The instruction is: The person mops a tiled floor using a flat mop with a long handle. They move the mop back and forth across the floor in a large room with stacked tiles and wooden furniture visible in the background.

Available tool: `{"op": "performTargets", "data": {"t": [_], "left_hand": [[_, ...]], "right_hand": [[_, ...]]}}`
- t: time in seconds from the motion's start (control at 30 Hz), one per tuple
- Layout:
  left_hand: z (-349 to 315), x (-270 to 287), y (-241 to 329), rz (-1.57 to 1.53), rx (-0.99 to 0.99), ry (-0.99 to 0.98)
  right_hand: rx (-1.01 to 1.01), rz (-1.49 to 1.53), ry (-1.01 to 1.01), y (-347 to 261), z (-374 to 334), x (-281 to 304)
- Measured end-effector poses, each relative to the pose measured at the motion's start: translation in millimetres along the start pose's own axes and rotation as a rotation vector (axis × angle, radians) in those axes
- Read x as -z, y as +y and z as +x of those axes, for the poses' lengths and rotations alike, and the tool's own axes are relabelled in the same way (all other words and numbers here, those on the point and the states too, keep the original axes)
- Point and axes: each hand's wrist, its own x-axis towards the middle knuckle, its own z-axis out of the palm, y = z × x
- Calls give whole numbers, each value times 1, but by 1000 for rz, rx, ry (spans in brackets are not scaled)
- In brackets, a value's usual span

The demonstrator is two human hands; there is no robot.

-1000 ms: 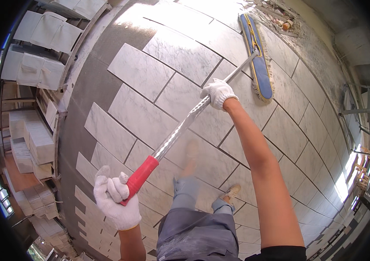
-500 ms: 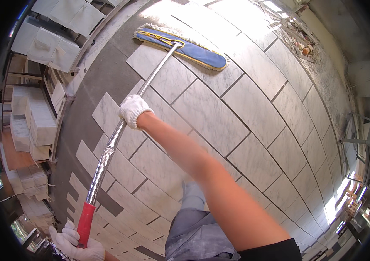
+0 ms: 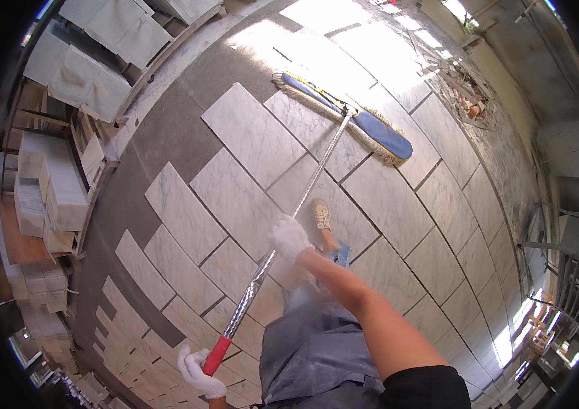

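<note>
A dust mop with a long blue head (image 3: 379,133), yellow trim and a pale fringe lies across the marble tiles ahead of me. Its silver patterned pole slants down toward the lower left and ends in a red grip (image 3: 217,355). My right hand (image 3: 290,237), in a white knit glove, is wrapped round the middle of the pole. At the lower end my left hand (image 3: 200,373), gloved too, holds the red grip's end, with some fingers raised off it. Below my right hand, a tan shoe (image 3: 321,213) stands on the tiles.
Grey-white marble tiles (image 3: 391,204) lie staggered with dark gaps, beside a bare grey strip (image 3: 166,129) on the left. Stacked pale slabs (image 3: 88,75) stand on racks along the left. Rubble (image 3: 470,102) lies at the far right, near a wall.
The mop head has slid to the right and slightly nearer. Both hands have moved right with the pole, the right one also nearer me. My shoe has come into view.
</note>
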Motion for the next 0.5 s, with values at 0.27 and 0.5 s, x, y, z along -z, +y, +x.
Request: {"op": "performTargets", "data": {"t": [0.27, 0.5], "left_hand": [[36, -302, 128, -609, 140, -458], [14, -383, 224, -845, 106, -648]], "right_hand": [[-171, -181, 275, 274, 67, 78], [-23, -3, 329, 375, 81, 162]]}}
